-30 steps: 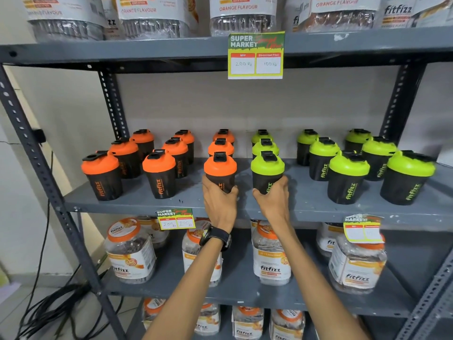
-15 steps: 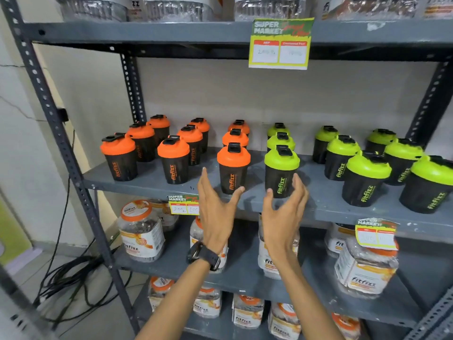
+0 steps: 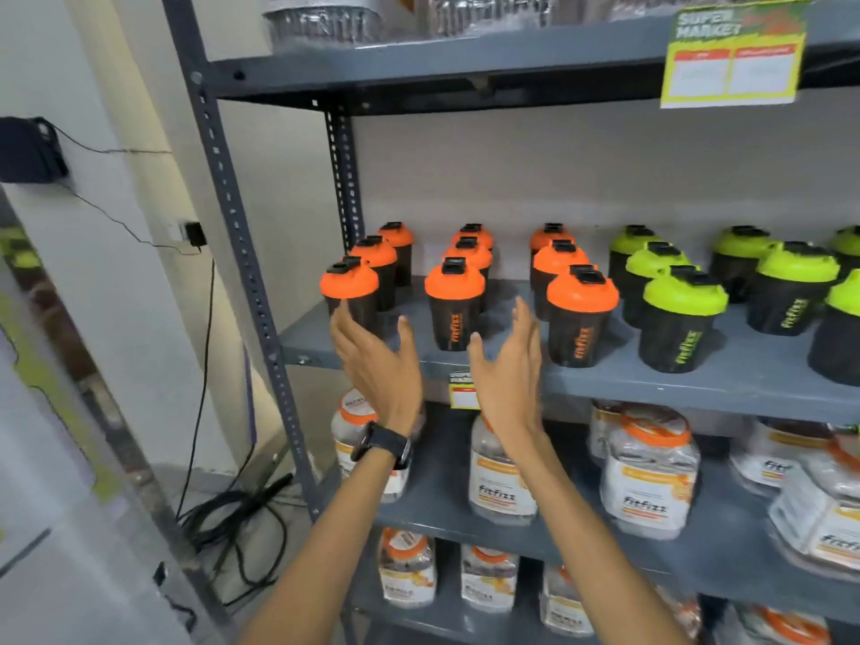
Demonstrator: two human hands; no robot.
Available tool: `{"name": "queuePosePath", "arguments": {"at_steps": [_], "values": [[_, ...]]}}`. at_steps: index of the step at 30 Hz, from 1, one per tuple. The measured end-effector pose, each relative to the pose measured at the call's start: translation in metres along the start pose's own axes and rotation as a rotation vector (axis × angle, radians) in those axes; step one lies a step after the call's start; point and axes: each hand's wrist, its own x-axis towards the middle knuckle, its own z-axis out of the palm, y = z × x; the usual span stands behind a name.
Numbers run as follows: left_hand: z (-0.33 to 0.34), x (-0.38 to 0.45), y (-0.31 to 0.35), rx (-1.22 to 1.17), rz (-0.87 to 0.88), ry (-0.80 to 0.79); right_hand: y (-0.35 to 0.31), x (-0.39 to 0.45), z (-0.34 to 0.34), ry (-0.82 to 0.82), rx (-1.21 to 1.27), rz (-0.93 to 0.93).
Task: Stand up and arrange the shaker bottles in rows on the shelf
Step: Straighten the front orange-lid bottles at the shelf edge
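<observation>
Grey metal shelf by a white wall; both hands, left and right, spread wide, empty, now flanking an orange-lidded bottle; view swung left.

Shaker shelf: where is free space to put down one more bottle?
Shelf: bare along the front edge, and between the first and second orange columns, where both open hands hover. The green bottles stand closer together.

Clear labelled jars are sitting in the tiers below; a yellow-green price tag is hanging off the top tier; black cables are lying tangled on the floor; a black wall box is trailing a wire.
</observation>
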Motion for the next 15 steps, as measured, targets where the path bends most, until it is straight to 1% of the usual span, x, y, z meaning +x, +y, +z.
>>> {"name": "queuePosePath", "arguments": {"at_steps": [3,6,10,12,15], "values": [[-0.006,0.033,-0.025,0.053,-0.102,-0.021,-0.011,0.009,0.035,-0.022,-0.035,0.098],[-0.01,0.057,-0.044,0.066,-0.13,-0.137,-0.016,0.016,0.061,0.012,-0.078,0.185],[-0.009,0.069,-0.051,0.013,-0.15,-0.262,-0.024,0.024,0.087,0.035,-0.083,0.293],[-0.004,0.073,-0.055,-0.018,-0.159,-0.288,-0.026,0.025,0.095,0.045,-0.082,0.321],[0.0,0.074,-0.06,-0.077,-0.167,-0.293,-0.023,0.024,0.1,0.082,-0.109,0.315]]}}
